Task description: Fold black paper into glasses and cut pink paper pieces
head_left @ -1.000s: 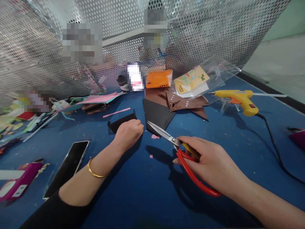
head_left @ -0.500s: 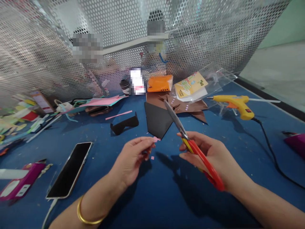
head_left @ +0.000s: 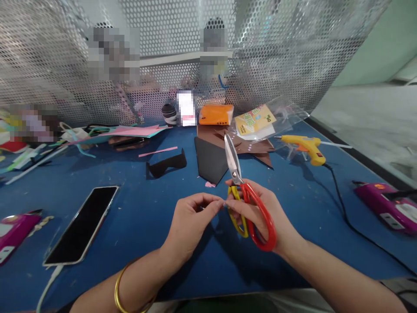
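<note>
My right hand (head_left: 257,208) is wrapped round the scissors (head_left: 257,213), which have red and yellow handles; their blades point away from me and look closed. My left hand (head_left: 195,221) is pinched, its fingertips meeting those of my right hand. Whatever lies between the left fingertips is too small to make out. Beyond the hands lies a dark grey card (head_left: 211,161), with a pink scrap (head_left: 210,184) at its near corner. A folded black paper strip (head_left: 167,165) stands to its left, and a thin pink strip (head_left: 158,151) lies behind that.
A yellow glue gun (head_left: 302,145) with a black cord lies at the right, near a purple device (head_left: 387,206). At the left are a phone (head_left: 83,226) on a cable and another purple device (head_left: 18,232). Brown paper (head_left: 260,150), an orange pack (head_left: 216,114) and a mesh screen (head_left: 156,34) are behind.
My two hands have come together at the fingertips, and the scissors have turned more upright. The pink scrap that my left hand held now lies by the grey card.
</note>
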The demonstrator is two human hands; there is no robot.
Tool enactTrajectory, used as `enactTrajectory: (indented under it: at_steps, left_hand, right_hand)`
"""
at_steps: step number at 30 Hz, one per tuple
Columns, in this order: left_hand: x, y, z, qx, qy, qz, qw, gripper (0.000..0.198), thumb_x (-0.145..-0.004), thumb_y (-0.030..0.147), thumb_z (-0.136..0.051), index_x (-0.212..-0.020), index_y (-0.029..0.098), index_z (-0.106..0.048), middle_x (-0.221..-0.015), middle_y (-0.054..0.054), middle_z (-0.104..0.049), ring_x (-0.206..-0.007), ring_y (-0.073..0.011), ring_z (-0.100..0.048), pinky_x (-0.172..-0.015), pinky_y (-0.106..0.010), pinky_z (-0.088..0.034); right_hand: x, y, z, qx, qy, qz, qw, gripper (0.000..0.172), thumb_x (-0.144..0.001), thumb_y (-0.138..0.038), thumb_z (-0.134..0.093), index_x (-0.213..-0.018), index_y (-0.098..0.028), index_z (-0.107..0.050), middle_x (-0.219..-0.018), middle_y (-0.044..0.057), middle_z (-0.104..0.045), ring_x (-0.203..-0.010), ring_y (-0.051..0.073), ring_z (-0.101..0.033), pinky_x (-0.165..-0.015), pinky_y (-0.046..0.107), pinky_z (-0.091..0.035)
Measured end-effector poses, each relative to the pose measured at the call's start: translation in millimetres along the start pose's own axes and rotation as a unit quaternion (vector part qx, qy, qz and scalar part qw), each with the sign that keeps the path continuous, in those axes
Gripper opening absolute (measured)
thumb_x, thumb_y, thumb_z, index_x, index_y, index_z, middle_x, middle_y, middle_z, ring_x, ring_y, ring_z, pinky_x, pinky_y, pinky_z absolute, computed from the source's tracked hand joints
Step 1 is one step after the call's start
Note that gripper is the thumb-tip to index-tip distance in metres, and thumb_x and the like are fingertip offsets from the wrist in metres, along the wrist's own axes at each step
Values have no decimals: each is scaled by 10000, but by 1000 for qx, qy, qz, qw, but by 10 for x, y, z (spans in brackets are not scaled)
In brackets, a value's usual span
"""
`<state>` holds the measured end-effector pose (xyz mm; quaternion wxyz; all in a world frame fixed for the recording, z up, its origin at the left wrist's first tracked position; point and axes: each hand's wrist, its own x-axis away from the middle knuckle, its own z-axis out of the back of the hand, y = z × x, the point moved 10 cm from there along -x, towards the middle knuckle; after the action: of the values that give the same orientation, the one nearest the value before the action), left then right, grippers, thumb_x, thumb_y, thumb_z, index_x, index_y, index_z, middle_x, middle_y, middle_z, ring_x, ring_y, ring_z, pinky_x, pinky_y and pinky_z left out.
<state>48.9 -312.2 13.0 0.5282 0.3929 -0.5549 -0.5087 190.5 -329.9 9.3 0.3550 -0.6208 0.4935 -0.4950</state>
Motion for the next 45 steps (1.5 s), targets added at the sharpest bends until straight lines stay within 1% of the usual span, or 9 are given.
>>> enactTrajectory:
  at_steps: [8, 17, 21, 25, 31, 35, 38, 41, 45]
  left_hand:
    - [-21, -2, -20, -55, -8, -10, 998, 175, -748, 380, -712, -724, 223, -783, -697, -30, -732, -629, -154, -572, -601, -278, -436]
    - [-16, 3, -5, -87, 4, -19, 996, 163, -768, 369, -713, -729, 229, -786, -563, -6, -651, -551, -146, -540, -506, -253, -407]
    - [-12, -8, -2, -91, 8, -10, 996, 183, -773, 368, -708, -740, 205, -787, -551, -9, -641, -530, -138, -518, -481, -241, -390]
    - [-11, 0, -3, -88, 12, -13, 996, 178, -762, 364, -709, -723, 208, -786, -573, -17, -659, -535, -138, -515, -506, -250, -405]
    - [-25, -42, -33, -66, -1, -5, 998, 166, -741, 358, -729, -717, 205, -788, -625, -30, -687, -532, -126, -500, -507, -249, -387]
    - [-29, -96, -81, -6, -27, 26, 999, 250, -753, 420, -715, -727, 183, -792, -652, -54, -694, -562, -126, -522, -504, -233, -386]
    - [-24, -128, -114, 19, -48, 50, 997, 283, -765, 437, -684, -733, 178, -792, -688, -65, -707, -598, -131, -560, -525, -224, -412]
    - [-29, -134, -131, -5, -62, 55, 997, 216, -723, 385, -712, -690, 179, -767, -666, -48, -692, -595, -128, -555, -527, -219, -412]
    - [-47, -105, -154, -48, -72, 39, 995, 160, -703, 335, -733, -655, 183, -746, -629, -26, -667, -578, -120, -525, -533, -224, -404]
  right_hand:
    - [-12, 16, 60, 31, 9, 1, 999, 439, -640, -223, -774, -1050, -239, -615, -734, -59, -625, -567, 119, -560, -502, 261, -459]
    - [-31, 36, 77, 33, 10, 2, 999, 435, -626, -205, -758, -1034, -236, -609, -715, -69, -618, -527, 103, -537, -471, 244, -447]
    - [-39, 29, 72, 36, 11, 15, 999, 438, -616, -207, -768, -1024, -224, -610, -691, -75, -614, -506, 96, -539, -455, 232, -442]
    - [-23, 24, 75, 46, 14, 19, 999, 413, -639, -210, -739, -1030, -217, -608, -681, -76, -606, -503, 97, -548, -456, 236, -452]
    - [-38, 0, 78, 56, 9, 38, 998, 377, -678, -216, -716, -1036, -208, -599, -680, -77, -598, -508, 94, -548, -470, 241, -457]
    - [-46, -3, 89, 61, -1, 39, 997, 364, -706, -223, -704, -1055, -209, -599, -688, -73, -599, -532, 99, -554, -493, 250, -474]
    - [-41, 29, 92, 66, -15, 22, 997, 350, -709, -213, -697, -1044, -219, -597, -697, -72, -608, -530, 101, -559, -493, 252, -478]
    - [-36, 72, 84, 77, -30, 2, 997, 346, -705, -189, -685, -1039, -227, -602, -712, -71, -619, -526, 102, -575, -490, 248, -478]
    - [-34, 70, 70, 94, -36, 3, 995, 359, -700, -195, -695, -1049, -224, -615, -710, -72, -608, -517, 94, -564, -500, 243, -473]
